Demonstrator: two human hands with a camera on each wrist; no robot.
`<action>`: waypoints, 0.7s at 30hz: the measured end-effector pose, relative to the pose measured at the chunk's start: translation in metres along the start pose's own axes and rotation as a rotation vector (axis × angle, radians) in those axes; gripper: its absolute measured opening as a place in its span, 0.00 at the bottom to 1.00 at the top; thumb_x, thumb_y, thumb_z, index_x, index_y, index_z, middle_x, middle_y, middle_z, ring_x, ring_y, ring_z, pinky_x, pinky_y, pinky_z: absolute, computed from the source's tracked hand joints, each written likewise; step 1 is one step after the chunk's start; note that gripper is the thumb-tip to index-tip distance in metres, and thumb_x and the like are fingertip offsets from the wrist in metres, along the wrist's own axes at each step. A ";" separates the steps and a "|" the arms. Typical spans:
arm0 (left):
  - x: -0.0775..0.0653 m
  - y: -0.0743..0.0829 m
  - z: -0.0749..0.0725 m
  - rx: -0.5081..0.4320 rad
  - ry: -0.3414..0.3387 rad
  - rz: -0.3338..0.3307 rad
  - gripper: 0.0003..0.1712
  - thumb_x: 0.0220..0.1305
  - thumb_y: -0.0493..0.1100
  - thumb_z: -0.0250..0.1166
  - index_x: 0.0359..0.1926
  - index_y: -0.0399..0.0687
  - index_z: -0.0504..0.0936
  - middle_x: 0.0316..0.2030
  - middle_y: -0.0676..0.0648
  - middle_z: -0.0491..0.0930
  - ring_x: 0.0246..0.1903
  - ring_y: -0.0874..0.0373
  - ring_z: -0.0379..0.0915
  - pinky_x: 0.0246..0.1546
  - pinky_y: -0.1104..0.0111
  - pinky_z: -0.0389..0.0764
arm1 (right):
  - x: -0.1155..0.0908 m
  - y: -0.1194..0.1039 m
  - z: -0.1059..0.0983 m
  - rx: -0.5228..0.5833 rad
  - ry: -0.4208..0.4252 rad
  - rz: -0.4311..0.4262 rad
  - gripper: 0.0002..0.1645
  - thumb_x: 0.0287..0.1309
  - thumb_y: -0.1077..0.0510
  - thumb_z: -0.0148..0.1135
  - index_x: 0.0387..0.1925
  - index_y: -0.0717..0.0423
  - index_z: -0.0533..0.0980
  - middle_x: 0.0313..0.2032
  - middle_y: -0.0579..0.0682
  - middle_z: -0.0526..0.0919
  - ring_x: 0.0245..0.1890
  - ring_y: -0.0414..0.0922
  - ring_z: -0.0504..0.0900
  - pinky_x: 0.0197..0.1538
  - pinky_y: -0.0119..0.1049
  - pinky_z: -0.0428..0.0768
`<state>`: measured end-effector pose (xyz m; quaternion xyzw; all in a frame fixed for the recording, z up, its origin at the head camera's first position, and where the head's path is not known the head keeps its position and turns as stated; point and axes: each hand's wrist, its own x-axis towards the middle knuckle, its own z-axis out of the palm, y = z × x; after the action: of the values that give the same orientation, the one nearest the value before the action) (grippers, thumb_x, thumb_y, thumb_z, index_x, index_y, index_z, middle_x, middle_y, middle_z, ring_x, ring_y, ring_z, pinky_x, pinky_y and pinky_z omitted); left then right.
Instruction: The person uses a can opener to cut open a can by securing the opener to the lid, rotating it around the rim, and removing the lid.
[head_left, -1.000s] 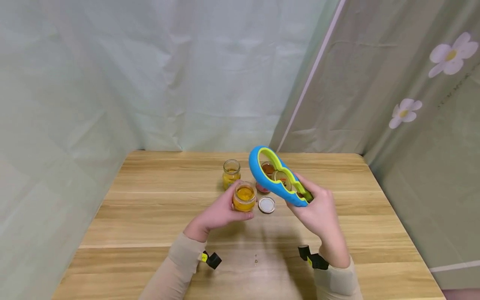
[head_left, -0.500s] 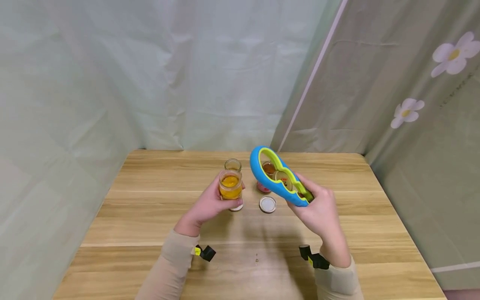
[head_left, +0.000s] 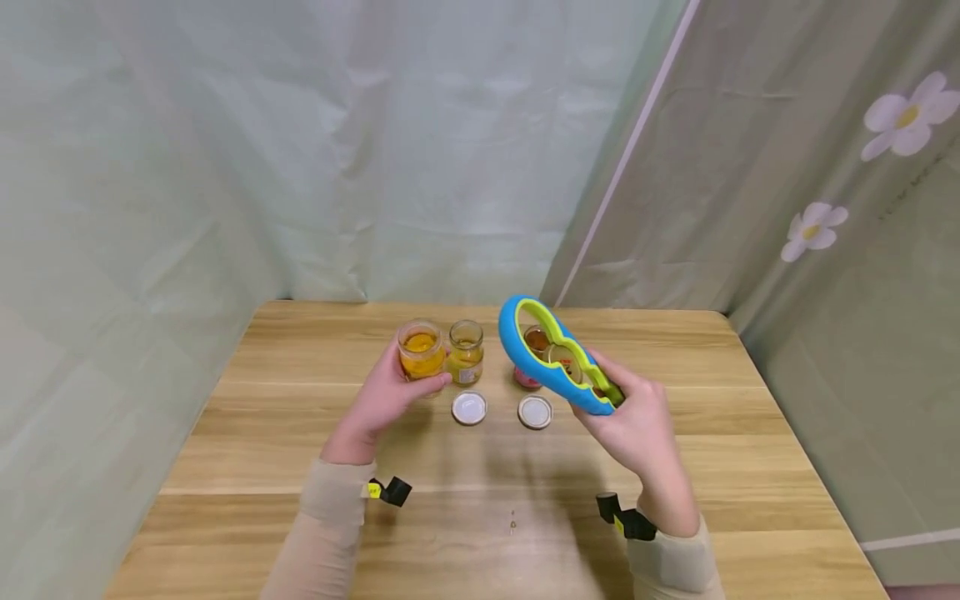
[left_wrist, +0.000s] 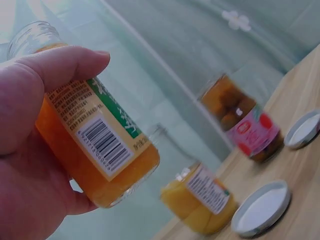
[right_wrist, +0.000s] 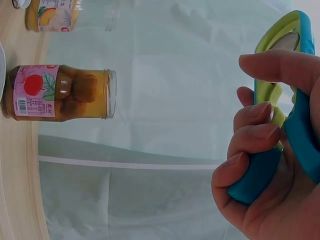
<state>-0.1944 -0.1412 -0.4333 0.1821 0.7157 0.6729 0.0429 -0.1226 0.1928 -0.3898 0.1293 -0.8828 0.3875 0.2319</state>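
Note:
In the head view my left hand (head_left: 377, 402) grips an uncapped glass jar of orange contents (head_left: 422, 353), raised above the table. Its barcode label (left_wrist: 102, 142) faces the left wrist camera. My right hand (head_left: 632, 421) holds a blue and green jar opener (head_left: 529, 354) by its handle end. A round gold lid (head_left: 564, 360) shows inside the opener's loop. Standing beside the held jar is an uncapped jar with yellow contents (head_left: 466, 362). The pink-labelled jar (right_wrist: 62, 93), also uncapped, is partly hidden behind the opener in the head view.
Two lids lie with their white insides up on the wooden table (head_left: 270, 433): a left lid (head_left: 469, 408) and a right lid (head_left: 535, 412). Small drops (head_left: 513, 523) dot the table's front. A pale curtain (head_left: 450, 167) hangs behind the table.
My left hand has carried the orange jar leftward and farther back, uncovering the left lid and the yellow jar. The right hand and the opener have stayed nearly still.

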 end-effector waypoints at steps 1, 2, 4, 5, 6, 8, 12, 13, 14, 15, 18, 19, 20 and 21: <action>0.000 0.000 -0.003 0.002 0.017 0.001 0.41 0.57 0.40 0.74 0.66 0.57 0.61 0.57 0.39 0.73 0.55 0.44 0.72 0.49 0.59 0.81 | 0.000 0.000 0.000 -0.006 -0.004 -0.004 0.37 0.37 0.59 0.79 0.56 0.44 0.81 0.37 0.44 0.87 0.25 0.40 0.78 0.24 0.39 0.77; 0.001 0.000 -0.005 0.004 0.033 0.005 0.41 0.57 0.39 0.74 0.66 0.57 0.61 0.57 0.39 0.74 0.55 0.44 0.71 0.47 0.61 0.82 | 0.000 0.001 0.001 -0.014 -0.008 -0.008 0.37 0.37 0.59 0.79 0.56 0.44 0.81 0.36 0.45 0.87 0.25 0.40 0.78 0.24 0.39 0.77; 0.003 -0.001 -0.009 0.005 0.065 0.012 0.40 0.58 0.37 0.73 0.66 0.56 0.60 0.57 0.38 0.73 0.55 0.42 0.71 0.47 0.63 0.82 | 0.001 0.001 0.001 -0.023 -0.012 -0.024 0.38 0.36 0.59 0.78 0.56 0.44 0.81 0.35 0.45 0.87 0.24 0.40 0.77 0.23 0.40 0.76; 0.004 -0.003 -0.010 0.009 0.081 0.010 0.40 0.58 0.37 0.73 0.66 0.56 0.60 0.57 0.38 0.73 0.55 0.42 0.71 0.47 0.64 0.82 | 0.001 0.001 0.000 -0.023 -0.013 -0.031 0.38 0.36 0.60 0.78 0.56 0.45 0.81 0.35 0.45 0.87 0.25 0.40 0.77 0.24 0.40 0.77; 0.005 -0.004 -0.011 0.009 0.095 0.007 0.40 0.59 0.37 0.72 0.66 0.56 0.60 0.56 0.38 0.73 0.55 0.42 0.71 0.47 0.64 0.81 | 0.001 0.001 0.000 -0.025 -0.015 -0.037 0.38 0.36 0.60 0.78 0.56 0.44 0.81 0.35 0.45 0.87 0.24 0.40 0.77 0.24 0.40 0.77; 0.006 -0.007 -0.012 0.018 0.127 -0.003 0.40 0.59 0.36 0.72 0.66 0.55 0.59 0.56 0.39 0.72 0.53 0.43 0.71 0.47 0.63 0.81 | 0.001 0.001 -0.001 -0.023 -0.020 -0.041 0.37 0.36 0.60 0.78 0.56 0.44 0.81 0.35 0.44 0.86 0.24 0.40 0.77 0.24 0.40 0.77; 0.008 -0.017 -0.015 0.047 0.196 -0.024 0.42 0.60 0.38 0.72 0.68 0.56 0.57 0.55 0.41 0.70 0.51 0.47 0.71 0.50 0.59 0.79 | 0.000 0.001 -0.002 -0.021 -0.028 -0.045 0.37 0.36 0.60 0.77 0.55 0.43 0.81 0.35 0.44 0.86 0.24 0.39 0.77 0.24 0.39 0.77; 0.009 -0.019 -0.016 0.046 0.212 -0.025 0.43 0.59 0.39 0.72 0.68 0.56 0.57 0.55 0.41 0.70 0.51 0.48 0.71 0.51 0.57 0.78 | 0.000 0.001 -0.003 -0.022 -0.030 -0.047 0.37 0.37 0.60 0.77 0.55 0.43 0.81 0.34 0.44 0.86 0.24 0.39 0.77 0.24 0.39 0.77; 0.010 -0.022 -0.016 0.049 0.229 -0.026 0.43 0.59 0.39 0.72 0.69 0.56 0.56 0.56 0.41 0.70 0.52 0.48 0.70 0.53 0.55 0.77 | 0.000 0.001 -0.003 -0.024 -0.033 -0.047 0.37 0.37 0.60 0.77 0.55 0.43 0.81 0.34 0.43 0.86 0.23 0.39 0.77 0.23 0.39 0.77; 0.011 -0.024 -0.017 0.048 0.248 -0.029 0.44 0.59 0.40 0.73 0.69 0.56 0.56 0.56 0.41 0.69 0.53 0.48 0.70 0.55 0.53 0.75 | -0.001 0.002 -0.003 -0.025 -0.035 -0.048 0.36 0.37 0.60 0.78 0.55 0.43 0.81 0.33 0.43 0.86 0.23 0.39 0.76 0.22 0.39 0.76; 0.013 -0.032 -0.020 0.057 0.300 -0.049 0.45 0.58 0.41 0.74 0.70 0.57 0.56 0.59 0.42 0.69 0.56 0.47 0.68 0.61 0.48 0.69 | -0.002 0.002 -0.004 -0.031 -0.044 -0.056 0.36 0.38 0.59 0.78 0.55 0.43 0.81 0.32 0.42 0.85 0.21 0.39 0.75 0.21 0.38 0.75; 0.013 -0.035 -0.020 0.062 0.319 -0.057 0.46 0.58 0.42 0.74 0.70 0.58 0.56 0.60 0.43 0.68 0.57 0.47 0.67 0.62 0.47 0.67 | -0.002 0.001 -0.004 -0.033 -0.047 -0.056 0.35 0.39 0.58 0.78 0.55 0.42 0.81 0.32 0.41 0.85 0.21 0.39 0.75 0.21 0.38 0.75; 0.012 -0.037 -0.021 0.074 0.338 -0.066 0.46 0.57 0.43 0.75 0.70 0.58 0.56 0.61 0.44 0.68 0.58 0.48 0.66 0.63 0.46 0.65 | -0.002 0.001 -0.004 -0.035 -0.048 -0.059 0.35 0.39 0.58 0.78 0.55 0.42 0.81 0.32 0.41 0.85 0.21 0.39 0.75 0.21 0.38 0.75; 0.013 -0.039 -0.022 0.083 0.355 -0.072 0.46 0.57 0.44 0.75 0.69 0.58 0.57 0.61 0.43 0.68 0.58 0.48 0.65 0.64 0.45 0.65 | -0.002 0.001 -0.004 -0.038 -0.048 -0.064 0.35 0.39 0.57 0.77 0.55 0.41 0.81 0.32 0.42 0.85 0.21 0.39 0.75 0.21 0.38 0.75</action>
<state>-0.2210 -0.1594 -0.4674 0.0363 0.7453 0.6623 -0.0676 -0.1201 0.1969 -0.3894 0.1622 -0.8908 0.3597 0.2251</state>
